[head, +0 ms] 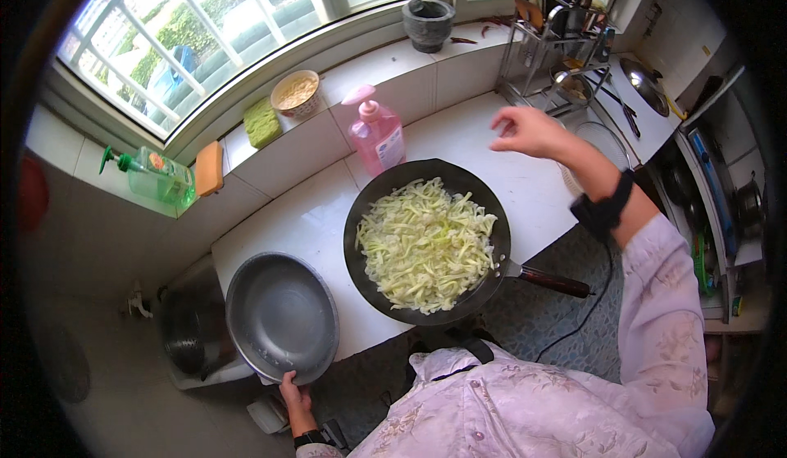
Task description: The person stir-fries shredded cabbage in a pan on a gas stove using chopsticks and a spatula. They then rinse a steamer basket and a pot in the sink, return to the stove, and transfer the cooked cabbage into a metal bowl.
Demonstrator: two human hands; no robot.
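My left hand point(296, 396) grips the near rim of a round grey metal basin point(283, 316), thumb on the inside. The basin is tilted towards me beside the counter's left end, and no food shows in it. Before me a black frying pan point(427, 169) with a dark wooden handle point(556, 281) sits on the white counter point(363, 329). Shredded pale green vegetable point(430, 246) fills most of it. Up and to the right of the pan, my right hand point(522, 132) hovers over the counter with bent fingers, apparently holding nothing.
Behind the pan stands a pink pump bottle point(378, 138). The ledge holds a green pump bottle point(163, 178), two sponges, a filled bowl point(296, 92) and a stone mortar point(428, 25). A knife rack point(553, 40) and a wire basket point(605, 141) are at right; a sink point(190, 329) is left.
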